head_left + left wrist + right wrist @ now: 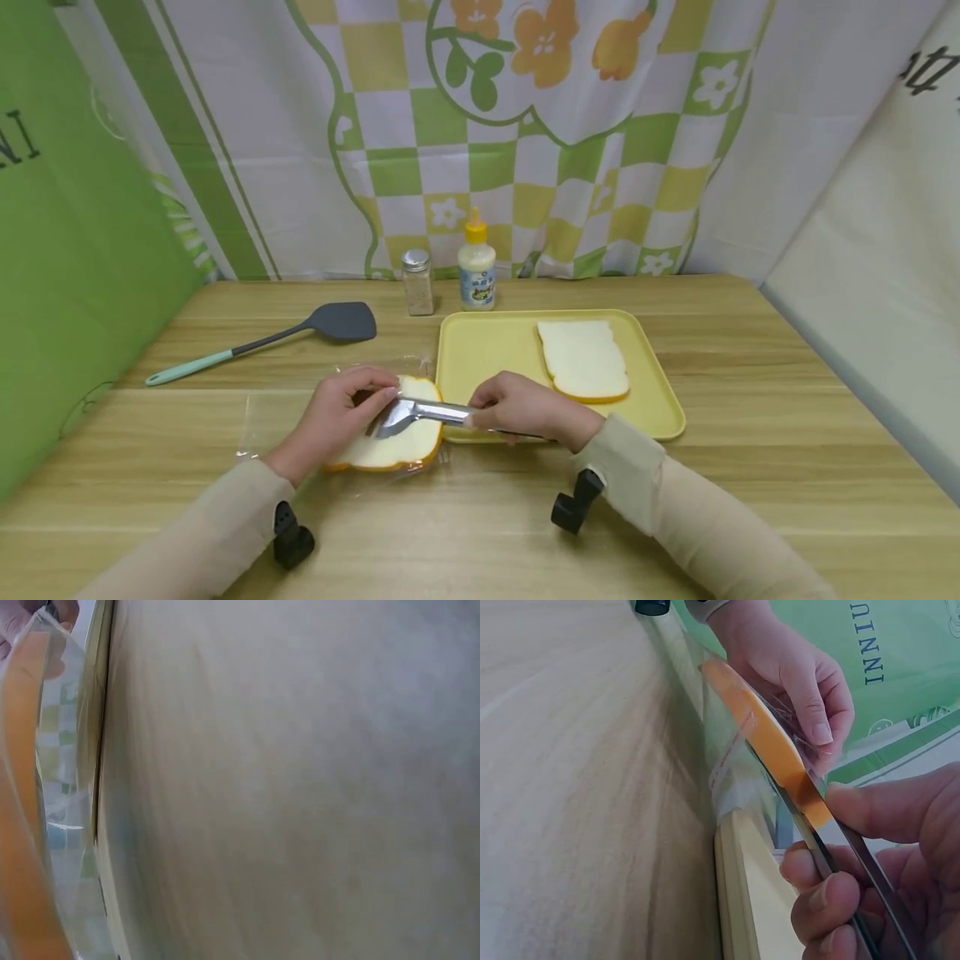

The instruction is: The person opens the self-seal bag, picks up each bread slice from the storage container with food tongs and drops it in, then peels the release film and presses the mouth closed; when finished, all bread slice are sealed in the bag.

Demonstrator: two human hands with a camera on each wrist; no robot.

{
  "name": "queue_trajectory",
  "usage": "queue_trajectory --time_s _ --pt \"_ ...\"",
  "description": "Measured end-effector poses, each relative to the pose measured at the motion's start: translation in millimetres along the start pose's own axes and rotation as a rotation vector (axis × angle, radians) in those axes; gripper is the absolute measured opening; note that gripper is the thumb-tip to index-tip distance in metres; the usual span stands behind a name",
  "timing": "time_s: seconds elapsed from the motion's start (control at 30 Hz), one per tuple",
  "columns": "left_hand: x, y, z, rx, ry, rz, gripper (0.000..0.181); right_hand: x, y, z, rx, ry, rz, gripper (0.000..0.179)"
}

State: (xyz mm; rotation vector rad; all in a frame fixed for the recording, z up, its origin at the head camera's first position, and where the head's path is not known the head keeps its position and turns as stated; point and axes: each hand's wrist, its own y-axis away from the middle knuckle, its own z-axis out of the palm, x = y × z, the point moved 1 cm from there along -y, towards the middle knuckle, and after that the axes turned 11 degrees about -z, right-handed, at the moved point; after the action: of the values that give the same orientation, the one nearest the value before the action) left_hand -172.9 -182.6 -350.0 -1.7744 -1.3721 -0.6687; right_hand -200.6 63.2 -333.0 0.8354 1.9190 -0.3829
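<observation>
My right hand (517,408) grips metal tongs (438,412), thumb on one arm and fingers on the other. The jaws of the tongs straddle the near side of a white bread slice with an orange-brown crust (408,450), as the right wrist view shows. Clear plastic wrapping (727,761) lies around and under that slice. At the slice's upper left, my left hand (337,417) pinches some of the wrapping between thumb and fingers. In the left wrist view the crust (21,825) shows through the film at the left edge.
A yellow tray (487,350) carries another bread slice (588,358) on its right part. Behind stand a shaker jar (417,287) and a squeeze bottle with a yellow cap (477,275). A spatula (341,321) with a mint handle lies at left. A patterned curtain hangs behind the table.
</observation>
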Motion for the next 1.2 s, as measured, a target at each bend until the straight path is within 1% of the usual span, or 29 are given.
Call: queue_trajectory --time_s 0.13,0.27,0.37,0.5,0.57,0.67,0.73,0.8,0.87,0.97,1.03,1.1,1.17,1.2 --pt "4.5 1.8 1.8 -0.036 0.050 0.025 0.008 -1.8 -3.4 0.7 -0.032 -0.024 -0.026 0.013" --pt "6.8 2.8 2.8 -0.048 0.078 0.033 0.008 -0.4 -8.3 3.7 -0.041 -0.024 -0.035 0.012" --pt "7.3 2.4 3.0 -0.049 0.083 0.052 0.008 -1.1 -12.3 5.6 -0.035 0.011 -0.032 0.011" --pt "7.3 1.5 3.3 -0.056 0.094 0.077 0.009 -7.7 -18.6 7.3 -0.029 0.060 -0.013 0.010" --pt "8.5 1.5 3.8 -0.069 0.112 0.105 0.009 -11.0 -21.7 8.0 -0.030 0.069 -0.006 0.010" --pt "9.9 1.8 3.7 -0.081 0.103 0.141 0.010 -12.8 -25.2 9.0 -0.031 0.084 -0.005 0.010" --pt "9.7 1.4 2.3 -0.061 0.074 0.144 0.010 -13.2 -26.6 9.2 -0.028 0.087 -0.013 0.011" --pt "9.0 0.9 -0.4 -0.011 0.006 0.120 0.009 -12.5 -27.6 9.1 -0.021 0.075 -0.019 0.012" --pt "8.4 -0.1 -3.4 0.041 -0.059 0.085 0.009 -10.5 -27.5 8.8 -0.004 0.041 -0.016 0.013" --pt "10.1 -1.8 -7.6 0.087 -0.144 0.037 0.009 -7.9 -26.5 7.0 0.023 0.004 -0.016 0.013" --pt "10.3 -3.6 -9.2 0.090 -0.177 0.003 0.010 -6.9 -25.9 6.0 0.031 0.001 -0.017 0.014" --pt "10.7 -4.8 -9.6 0.071 -0.190 -0.034 0.011 -7.1 -26.2 6.1 0.023 0.007 -0.027 0.014" --pt "9.7 -5.6 -8.9 0.038 -0.175 -0.071 0.013 -7.3 -27.2 7.4 0.011 0.008 -0.032 0.013" --pt "8.8 -5.4 -8.3 0.012 -0.153 -0.088 0.014 -7.4 -27.8 8.4 0.005 0.009 -0.034 0.013"
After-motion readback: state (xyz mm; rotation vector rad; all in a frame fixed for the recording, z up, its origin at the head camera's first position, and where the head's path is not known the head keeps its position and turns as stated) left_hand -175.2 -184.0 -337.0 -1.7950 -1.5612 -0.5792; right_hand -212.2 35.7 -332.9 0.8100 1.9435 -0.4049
